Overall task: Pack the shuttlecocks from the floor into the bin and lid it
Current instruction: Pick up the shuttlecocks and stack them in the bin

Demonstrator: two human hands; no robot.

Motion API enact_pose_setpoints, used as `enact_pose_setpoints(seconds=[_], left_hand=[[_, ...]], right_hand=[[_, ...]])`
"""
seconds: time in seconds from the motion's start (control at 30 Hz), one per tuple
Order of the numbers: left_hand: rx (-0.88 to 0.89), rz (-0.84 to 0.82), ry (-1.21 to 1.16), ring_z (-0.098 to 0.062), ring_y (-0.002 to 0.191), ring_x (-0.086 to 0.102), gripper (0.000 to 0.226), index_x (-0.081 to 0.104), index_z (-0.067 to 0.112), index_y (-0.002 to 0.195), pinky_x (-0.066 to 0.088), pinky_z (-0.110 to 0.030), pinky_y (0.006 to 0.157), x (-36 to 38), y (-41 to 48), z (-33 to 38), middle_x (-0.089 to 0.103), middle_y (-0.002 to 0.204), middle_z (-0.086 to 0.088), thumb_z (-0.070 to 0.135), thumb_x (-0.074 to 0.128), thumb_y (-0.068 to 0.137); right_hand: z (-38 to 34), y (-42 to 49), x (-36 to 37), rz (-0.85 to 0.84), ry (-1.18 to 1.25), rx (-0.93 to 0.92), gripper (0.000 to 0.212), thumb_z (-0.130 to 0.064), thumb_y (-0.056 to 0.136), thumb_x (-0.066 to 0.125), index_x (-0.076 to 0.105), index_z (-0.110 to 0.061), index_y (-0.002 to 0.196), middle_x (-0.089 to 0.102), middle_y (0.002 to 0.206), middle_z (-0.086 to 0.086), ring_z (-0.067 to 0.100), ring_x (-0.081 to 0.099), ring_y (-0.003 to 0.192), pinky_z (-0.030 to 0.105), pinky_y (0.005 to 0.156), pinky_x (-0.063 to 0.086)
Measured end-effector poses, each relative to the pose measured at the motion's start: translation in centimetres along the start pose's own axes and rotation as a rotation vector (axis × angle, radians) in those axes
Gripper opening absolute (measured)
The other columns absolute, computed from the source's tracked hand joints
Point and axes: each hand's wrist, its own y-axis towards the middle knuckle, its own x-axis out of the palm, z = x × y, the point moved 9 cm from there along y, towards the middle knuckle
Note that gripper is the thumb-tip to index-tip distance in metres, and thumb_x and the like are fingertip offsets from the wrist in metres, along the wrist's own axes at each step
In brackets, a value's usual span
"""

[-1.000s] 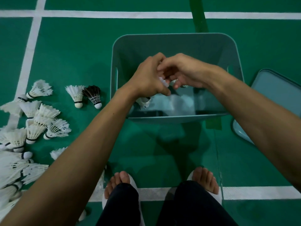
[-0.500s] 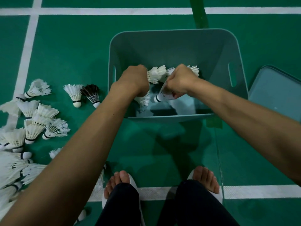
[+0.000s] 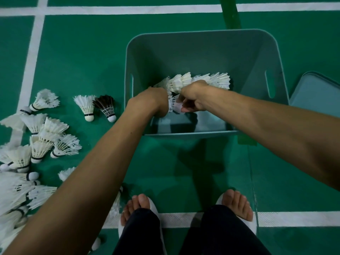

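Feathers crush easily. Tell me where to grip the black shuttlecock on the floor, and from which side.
Pinch the black shuttlecock by its white cork, coming from the near side: the cork end faces that way, and a white shuttlecock crowds its left.

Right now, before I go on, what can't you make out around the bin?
Head view:
- Left hand: its fingers are under its own back, grip unclear.
- Bin floor: partly covered by both hands and the row of shuttlecocks the right hand holds.
- Lid: cut off by the right edge.
- Floor pile: cut off at left, partly behind the left forearm; uncountable.
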Motion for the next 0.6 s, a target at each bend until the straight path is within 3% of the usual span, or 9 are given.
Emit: enact_pose_setpoints(seconds=[0.13, 0.23, 0.3, 0.4, 0.47, 0.53, 0.6], left_hand=[[0.001, -0.012, -0.041, -0.029, 0.088, 0.058, 0.009, 0.054, 0.008, 0.094, 0.046, -0.037, 0.077, 0.3, -0.2, 0.4, 0.057, 0.098, -0.011, -0.001, 0.056, 0.092], [-0.005, -0.030, -0.084, -0.031, 0.094, 0.059, 0.009, 0.054, 0.009, 0.095, 0.050, -0.039, 0.084, 0.7, -0.4, 0.4, 0.057, 0.103, -0.012, 0.000, 0.055, 0.093], [-0.018, -0.017, -0.097, -0.031, 0.095, 0.059, 0.008, 0.056, 0.006, 0.098, 0.050, -0.037, 0.083, 0.6, -0.4, 0.1, 0.061, 0.110, -0.014, 0.000, 0.054, 0.093], [-0.040, -0.018, -0.110, -0.034, 0.114, 0.060, 0.039, 0.057, -0.001, 0.130, 0.049, -0.040, 0.092, 0.6, -0.4, -0.3, 0.057, 0.137, -0.020, -0.003, 0.051, 0.092], [-0.037, -0.030, -0.128, -0.035, 0.126, 0.056, 0.050, 0.050, 0.001, 0.143, 0.047, -0.040, 0.099, 0.7, -0.4, -0.2, 0.052, 0.147, -0.020, -0.003, 0.048, 0.093], [-0.031, -0.029, -0.150, -0.035, 0.129, 0.054, 0.054, 0.046, 0.002, 0.147, 0.046, -0.040, 0.101, 0.6, -0.3, -0.2, 0.049, 0.150, -0.020, -0.002, 0.045, 0.094], [-0.027, -0.019, -0.151, -0.035, 0.130, 0.053, 0.053, 0.045, 0.002, 0.147, 0.046, -0.041, 0.103, 0.4, -0.3, -0.3, 0.048, 0.150, -0.019, -0.001, 0.045, 0.094]], right_hand=[[-0.7, -0.2, 1.1, 0.012, 0.051, -0.021, 0.013, 0.012, 0.090, 0.061, 0.060, 0.003, 0.081, 0.060, 0.063, 0.014, 0.019, 0.054, 0.027, 0.026, 0.031, 0.047], [-1.4, 0.2, 1.7, 0.083, 0.029, -0.093, 0.010, 0.007, 0.086, 0.065, 0.061, -0.001, 0.082, 0.070, 0.074, 0.015, 0.024, 0.066, 0.050, 0.032, 0.043, 0.055], [-1.9, 0.1, 1.3, 0.130, -0.092, -0.152, 0.004, -0.003, 0.088, 0.068, 0.065, -0.004, 0.086, 0.069, 0.077, 0.010, 0.018, 0.063, 0.057, 0.023, 0.042, 0.047], [-1.9, 0.2, 1.2, 0.100, -0.179, -0.156, 0.014, -0.006, 0.084, 0.076, 0.074, -0.002, 0.097, 0.072, 0.083, 0.009, 0.018, 0.063, 0.058, 0.022, 0.043, 0.043], [-2.0, 0.2, 1.3, 0.071, -0.219, -0.155, 0.019, -0.007, 0.080, 0.081, 0.074, -0.002, 0.098, 0.072, 0.082, 0.010, 0.021, 0.064, 0.059, 0.026, 0.049, 0.050], [-2.1, 0.1, 1.5, 0.008, -0.214, -0.133, 0.018, -0.007, 0.079, 0.082, 0.074, 0.000, 0.093, 0.073, 0.077, 0.014, 0.026, 0.066, 0.056, 0.034, 0.060, 0.062], [-2.2, 0.0, 1.0, -0.016, -0.225, -0.123, 0.015, -0.009, 0.079, 0.081, 0.072, 0.000, 0.087, 0.074, 0.070, 0.015, 0.028, 0.068, 0.052, 0.041, 0.065, 0.065]])
